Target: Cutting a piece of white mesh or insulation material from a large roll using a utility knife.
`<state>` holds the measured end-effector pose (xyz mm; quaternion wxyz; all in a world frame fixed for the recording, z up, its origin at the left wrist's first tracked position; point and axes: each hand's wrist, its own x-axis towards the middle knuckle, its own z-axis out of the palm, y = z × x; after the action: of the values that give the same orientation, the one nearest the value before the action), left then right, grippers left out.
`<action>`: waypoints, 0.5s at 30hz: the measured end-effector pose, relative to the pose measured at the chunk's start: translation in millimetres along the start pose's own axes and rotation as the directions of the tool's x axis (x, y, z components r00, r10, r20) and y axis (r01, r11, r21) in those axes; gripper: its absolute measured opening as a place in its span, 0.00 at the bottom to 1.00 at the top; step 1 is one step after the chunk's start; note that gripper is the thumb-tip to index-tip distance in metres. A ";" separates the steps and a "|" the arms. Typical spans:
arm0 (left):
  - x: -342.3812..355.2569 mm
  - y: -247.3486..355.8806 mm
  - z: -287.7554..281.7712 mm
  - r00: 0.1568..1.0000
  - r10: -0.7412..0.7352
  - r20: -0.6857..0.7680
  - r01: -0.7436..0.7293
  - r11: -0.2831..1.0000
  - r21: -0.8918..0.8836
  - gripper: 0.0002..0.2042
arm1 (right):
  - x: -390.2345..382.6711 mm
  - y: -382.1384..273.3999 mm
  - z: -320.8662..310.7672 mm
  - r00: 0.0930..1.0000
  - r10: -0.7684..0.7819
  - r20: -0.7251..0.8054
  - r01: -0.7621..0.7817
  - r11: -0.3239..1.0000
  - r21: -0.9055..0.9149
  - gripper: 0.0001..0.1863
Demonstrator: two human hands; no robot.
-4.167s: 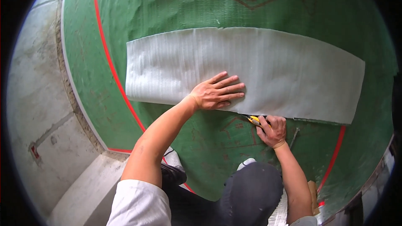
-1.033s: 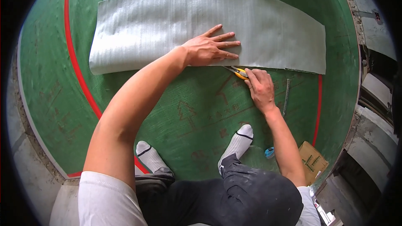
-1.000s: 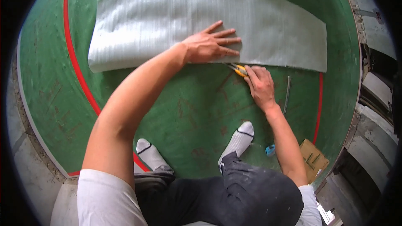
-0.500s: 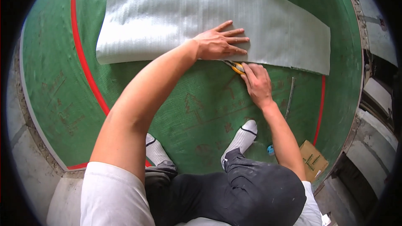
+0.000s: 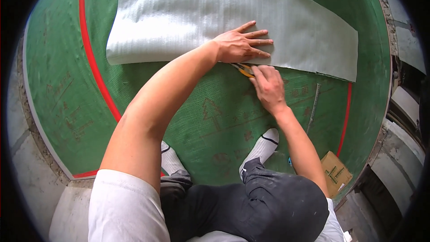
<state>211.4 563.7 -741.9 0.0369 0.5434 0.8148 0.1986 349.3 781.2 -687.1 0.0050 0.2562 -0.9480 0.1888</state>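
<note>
A wide sheet of silvery-white foam (image 5: 179,18) lies across the green floor covering, its near edge toward me. My left hand (image 5: 242,45) presses flat on it near that edge, fingers spread. Just below, my right hand (image 5: 268,85) grips a yellow-orange utility knife (image 5: 245,71), its blade end pointing left at the sheet's near edge. The left hand partly covers the edge beside the blade, so I cannot tell how deep the tip sits.
A thin grey strip (image 5: 315,105) lies right of my right wrist. Beside my right forearm are a small blue object (image 5: 290,161) and a cardboard piece (image 5: 336,175). Red tape lines (image 5: 96,69) cross the green covering (image 5: 67,107). My socked feet (image 5: 264,145) stand on it.
The knife and my right hand have slid left along the sheet's near edge. My left hand stays flat on the sheet; the whole view has shifted slightly.
</note>
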 end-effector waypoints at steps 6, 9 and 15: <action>-4.1 0.9 -9.4 0.999 0.012 0.048 -0.014 0.999 0.043 0.25 | 20.3 -18.0 22.0 0.999 -0.031 -0.011 0.031 0.999 0.029 0.15; -8.0 -3.0 -13.2 1.000 0.023 0.016 -0.021 0.989 -0.149 0.26 | 21.8 -15.9 25.1 0.998 -0.034 -0.053 0.036 0.999 0.027 0.17; -94.0 -24.7 -63.7 0.995 0.023 0.100 -0.013 0.995 -0.104 0.28 | 13.4 -16.5 18.8 1.000 -0.019 -0.025 0.020 0.999 0.029 0.22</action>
<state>210.5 452.9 -707.0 0.1042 0.5575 0.7956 0.2129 347.4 754.8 -697.2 0.0149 0.2632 -0.9424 0.2058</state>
